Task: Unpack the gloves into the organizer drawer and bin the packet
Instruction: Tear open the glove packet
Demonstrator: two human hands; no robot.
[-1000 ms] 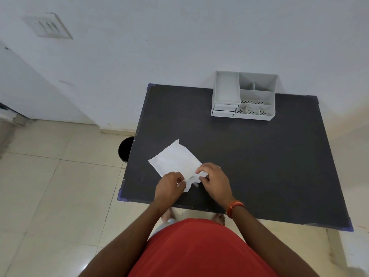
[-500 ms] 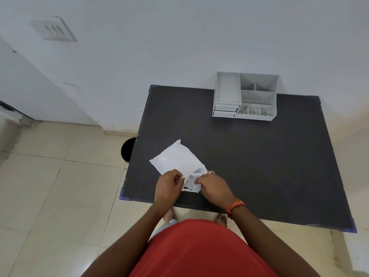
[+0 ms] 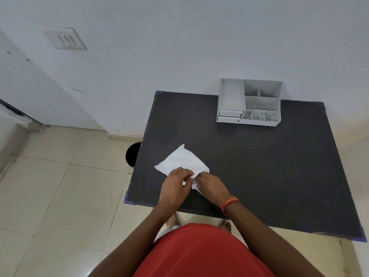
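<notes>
A white paper packet (image 3: pixel 182 160) lies on the near left part of the black table (image 3: pixel 259 166). My left hand (image 3: pixel 175 183) and my right hand (image 3: pixel 210 182) both pinch its near edge, close together, with a torn white flap between them. The gloves are not visible. A grey organizer (image 3: pixel 249 102) with several compartments and two small shut drawers (image 3: pixel 229 115) at its lower left stands at the table's far edge against the wall.
A black bin (image 3: pixel 132 154) stands on the tiled floor just beyond the table's left edge, half hidden by the table. A white wall runs behind the table. My bare feet show under the near edge.
Both hands have stayed on the packet's near edge and drawn closer together. The near end of the packet has torn open and crumpled between my fingers.
</notes>
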